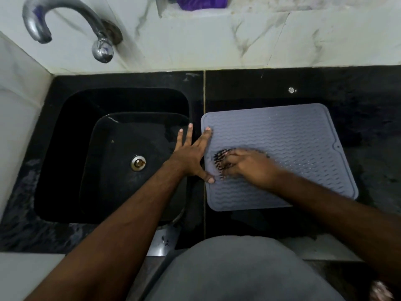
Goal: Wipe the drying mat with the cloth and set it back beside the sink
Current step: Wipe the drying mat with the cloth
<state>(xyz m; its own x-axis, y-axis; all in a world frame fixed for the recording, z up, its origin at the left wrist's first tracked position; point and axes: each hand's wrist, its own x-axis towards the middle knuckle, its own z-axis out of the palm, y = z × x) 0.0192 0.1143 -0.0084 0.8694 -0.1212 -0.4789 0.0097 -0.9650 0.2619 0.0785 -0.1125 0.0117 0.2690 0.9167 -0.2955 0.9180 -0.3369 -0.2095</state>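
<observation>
Wiping step: right hand grip closed on dark cloth mid-mat, mat flat on desk beside sink; left hand open, pinning mat edge; next, likely wipe areas beyond grip.

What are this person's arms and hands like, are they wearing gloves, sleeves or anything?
No gloves: the left hand and right hand are both bare. No sleeves show either; both forearms are uncovered as far as the picture reaches. No watch, ring or bracelet shows. The only clothing in view is a grey garment at the bottom.
</observation>
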